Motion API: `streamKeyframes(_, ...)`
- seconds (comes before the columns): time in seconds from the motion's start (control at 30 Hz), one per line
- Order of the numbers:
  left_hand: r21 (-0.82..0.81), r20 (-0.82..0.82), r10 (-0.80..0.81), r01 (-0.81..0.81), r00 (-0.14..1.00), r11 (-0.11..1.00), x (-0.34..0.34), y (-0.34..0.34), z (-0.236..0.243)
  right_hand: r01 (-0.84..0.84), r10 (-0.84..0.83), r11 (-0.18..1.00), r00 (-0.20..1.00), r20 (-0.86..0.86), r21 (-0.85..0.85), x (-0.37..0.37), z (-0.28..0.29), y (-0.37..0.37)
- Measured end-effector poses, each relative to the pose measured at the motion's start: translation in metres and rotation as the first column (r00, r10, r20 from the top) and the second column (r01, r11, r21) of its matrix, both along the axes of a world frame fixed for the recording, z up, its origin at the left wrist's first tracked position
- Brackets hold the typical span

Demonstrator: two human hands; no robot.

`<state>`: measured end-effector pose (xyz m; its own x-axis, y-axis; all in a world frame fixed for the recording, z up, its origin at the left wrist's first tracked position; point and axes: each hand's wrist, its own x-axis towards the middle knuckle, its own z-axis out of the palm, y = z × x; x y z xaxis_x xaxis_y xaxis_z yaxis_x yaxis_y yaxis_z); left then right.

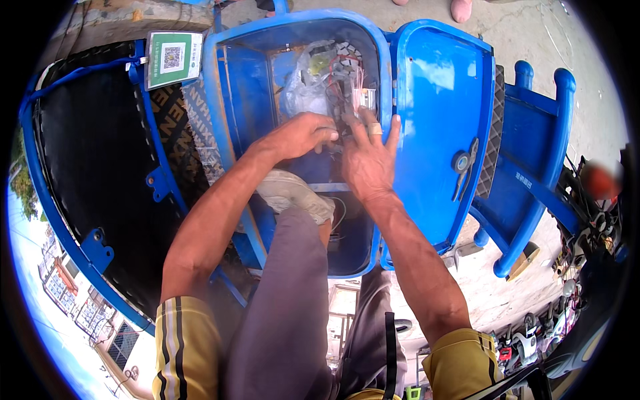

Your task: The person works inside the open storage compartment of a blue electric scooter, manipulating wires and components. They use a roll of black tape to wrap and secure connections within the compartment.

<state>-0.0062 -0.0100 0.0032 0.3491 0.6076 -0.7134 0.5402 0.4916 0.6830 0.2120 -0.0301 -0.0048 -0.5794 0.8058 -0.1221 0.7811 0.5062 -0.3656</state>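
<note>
"Several reddish wires (358, 85) lie inside the blue box (384, 73); near which hand?"

"Just beyond my right hand (370, 163), fingers (395, 130) spread, contact unclear. Over the box, my left hand (300, 137) curls; I can't tell whether it pinches anything."

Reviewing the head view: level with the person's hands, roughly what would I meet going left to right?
Black padded panel → left hand → right hand → open blue lid → blue tubular frame.
</note>
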Motion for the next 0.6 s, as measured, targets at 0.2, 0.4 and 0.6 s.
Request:
streamKeyframes(0.2, -0.076, 0.078, 0.081, -0.075, 0.994, 0.994, -0.001, -0.002, -0.009, 0.012, -0.011, 1.0, 1.0, -0.014, 0.021, 0.0, -0.001, 0.0)
streamKeyframes(0.4, -0.077, 0.123, 0.125, -0.116, 0.984, 0.99, -0.002, -0.007, -0.018, 0.017, -0.019, 0.999, 0.998, -0.054, -0.046, 0.0, 0.003, 0.001)
streamKeyframes(0.6, -0.111, 0.023, 0.122, -0.118, 0.992, 0.987, 0.006, 0.002, -0.005, 0.026, -0.029, 0.999, 0.996, -0.08, -0.037, 0.0, 0.002, 0.0)
